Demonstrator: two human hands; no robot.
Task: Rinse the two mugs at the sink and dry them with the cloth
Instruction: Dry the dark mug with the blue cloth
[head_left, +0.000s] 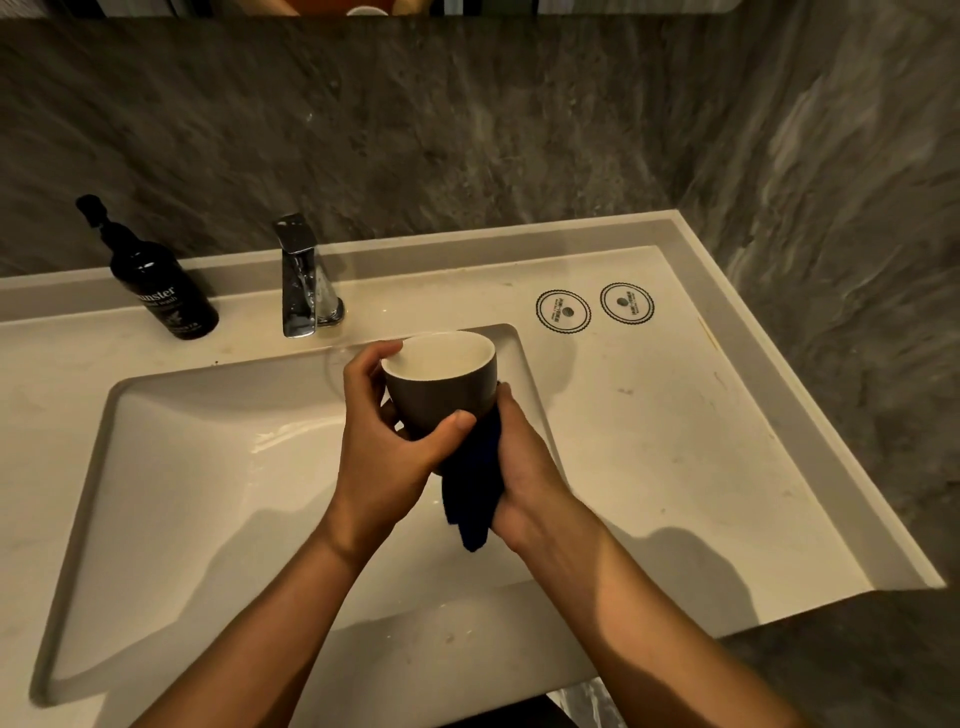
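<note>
A grey mug (441, 387) with a white inside is held upright above the right part of the sink basin (208, 457). My left hand (387, 441) wraps its left side, thumb across the front and fingers at the rim. My right hand (519, 462) presses a dark blue cloth (475, 493) against the mug's lower right side and bottom; the cloth's end hangs below my palm. I can see only this one mug.
A chrome tap (301, 280) stands behind the basin, with a black pump bottle (161, 286) to its left. Two round printed coasters (563, 310) (627, 301) lie on the counter at the right. A grey stone wall closes the back and right.
</note>
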